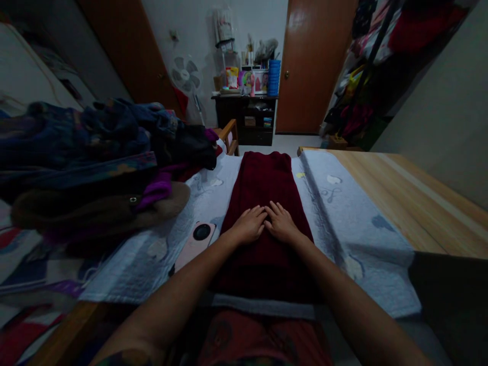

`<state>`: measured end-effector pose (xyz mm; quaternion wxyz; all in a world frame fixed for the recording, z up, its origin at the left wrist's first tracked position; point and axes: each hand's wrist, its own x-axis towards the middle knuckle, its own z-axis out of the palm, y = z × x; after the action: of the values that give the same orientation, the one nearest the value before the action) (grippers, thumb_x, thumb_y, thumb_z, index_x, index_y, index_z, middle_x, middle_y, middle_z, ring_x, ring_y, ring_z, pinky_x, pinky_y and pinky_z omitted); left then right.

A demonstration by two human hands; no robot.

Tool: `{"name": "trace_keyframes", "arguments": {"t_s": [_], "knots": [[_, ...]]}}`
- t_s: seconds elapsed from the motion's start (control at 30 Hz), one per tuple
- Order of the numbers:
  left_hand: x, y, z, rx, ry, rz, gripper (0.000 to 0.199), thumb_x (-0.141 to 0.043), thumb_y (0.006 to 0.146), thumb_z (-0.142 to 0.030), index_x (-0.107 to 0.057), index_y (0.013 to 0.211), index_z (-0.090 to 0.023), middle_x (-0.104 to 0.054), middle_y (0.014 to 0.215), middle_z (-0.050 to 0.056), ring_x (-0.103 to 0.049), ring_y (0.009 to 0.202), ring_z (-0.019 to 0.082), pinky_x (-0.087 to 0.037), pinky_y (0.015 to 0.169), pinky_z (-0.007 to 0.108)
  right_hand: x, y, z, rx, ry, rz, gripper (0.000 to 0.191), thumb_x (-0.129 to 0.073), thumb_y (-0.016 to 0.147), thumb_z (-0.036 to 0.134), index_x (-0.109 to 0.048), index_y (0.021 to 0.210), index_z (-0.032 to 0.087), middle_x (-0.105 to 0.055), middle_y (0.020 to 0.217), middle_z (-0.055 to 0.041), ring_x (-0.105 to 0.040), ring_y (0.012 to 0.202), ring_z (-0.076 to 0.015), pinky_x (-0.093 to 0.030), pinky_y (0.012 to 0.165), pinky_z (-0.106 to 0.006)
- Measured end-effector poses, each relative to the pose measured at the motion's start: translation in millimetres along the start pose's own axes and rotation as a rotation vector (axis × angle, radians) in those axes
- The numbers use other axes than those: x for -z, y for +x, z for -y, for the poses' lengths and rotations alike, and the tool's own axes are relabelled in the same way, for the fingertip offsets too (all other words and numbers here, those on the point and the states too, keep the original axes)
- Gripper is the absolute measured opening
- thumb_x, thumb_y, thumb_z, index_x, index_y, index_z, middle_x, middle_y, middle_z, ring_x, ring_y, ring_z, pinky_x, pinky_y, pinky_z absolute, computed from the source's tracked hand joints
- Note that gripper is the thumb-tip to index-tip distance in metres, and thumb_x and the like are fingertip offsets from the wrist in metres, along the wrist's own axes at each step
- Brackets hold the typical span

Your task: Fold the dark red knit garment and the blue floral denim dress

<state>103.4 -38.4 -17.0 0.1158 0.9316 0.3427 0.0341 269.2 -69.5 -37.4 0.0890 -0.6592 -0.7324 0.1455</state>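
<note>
A dark red cloth [267, 178] lies lengthwise, folded into a long panel, on a pale blue patterned cover [362, 223]. Both hands rest palm down near the middle of the red cloth, their fingertips close together. My left hand [249, 224] lies flat on it with fingers stretched forward. Beside it on the right, my right hand [281, 221] is also flat, fingers slightly spread. Neither hand grips anything. A pink phone [193, 246] with a round black camera lies left of the red cloth, near my left forearm.
Piled clothes [95, 147] cover the left side. A wooden surface [423, 198] extends at the right. Farther back stand a fan [186, 73], a dark cabinet [246, 122] bearing various items, and a brown door [308, 66]. Clothes hang at upper right.
</note>
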Motion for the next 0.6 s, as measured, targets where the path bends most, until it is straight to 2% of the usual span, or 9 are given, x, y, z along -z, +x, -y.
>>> {"name": "trace_keyframes", "arguments": {"t_s": [0.23, 0.33, 0.47, 0.6], "knots": [[-12.4, -51, -30, -0.065, -0.017, -0.047, 0.045, -0.041, 0.095, -0.028, -0.045, 0.140, -0.021, -0.038, 0.153, 0.007, -0.024, 0.144, 0.025, -0.023, 0.117, 0.045, -9, -45, -1, 0.102, -0.002, -0.034, 0.063, -0.046, 0.091, 0.040, -0.036, 0.148, 0.017, -0.020, 0.159, -0.0120, -0.015, 0.146, -0.0315, -0.020, 0.116, -0.046], [-15.5, -67, -36, -0.126, -0.071, -0.094, 0.042, -0.044, 0.094, -0.023, -0.049, 0.136, -0.020, -0.044, 0.148, 0.008, -0.030, 0.142, 0.024, -0.026, 0.116, 0.044, -9, -64, -1, 0.156, 0.023, -0.063, 0.062, -0.047, 0.091, 0.041, -0.039, 0.146, 0.015, -0.024, 0.158, -0.0135, -0.018, 0.146, -0.0306, -0.023, 0.115, -0.047], [-17.4, -85, -40, -0.148, -0.190, -0.145, 0.038, -0.046, 0.092, -0.018, -0.055, 0.128, -0.019, -0.052, 0.140, 0.010, -0.044, 0.132, 0.022, -0.034, 0.113, 0.042, -11, -89, -1, 0.207, 0.084, -0.133, 0.056, -0.048, 0.092, 0.041, -0.046, 0.141, 0.014, -0.033, 0.153, -0.0164, -0.027, 0.143, -0.0311, -0.028, 0.114, -0.049], [-14.5, -100, -43, -0.133, -0.286, -0.119, 0.037, -0.051, 0.091, -0.023, -0.056, 0.127, -0.017, -0.054, 0.138, 0.011, -0.047, 0.129, 0.022, -0.037, 0.111, 0.040, -12, -112, 2, 0.251, 0.227, -0.267, 0.039, -0.050, 0.092, 0.029, -0.053, 0.129, 0.018, -0.049, 0.142, -0.0149, -0.042, 0.134, -0.0271, -0.035, 0.111, -0.048]]}}
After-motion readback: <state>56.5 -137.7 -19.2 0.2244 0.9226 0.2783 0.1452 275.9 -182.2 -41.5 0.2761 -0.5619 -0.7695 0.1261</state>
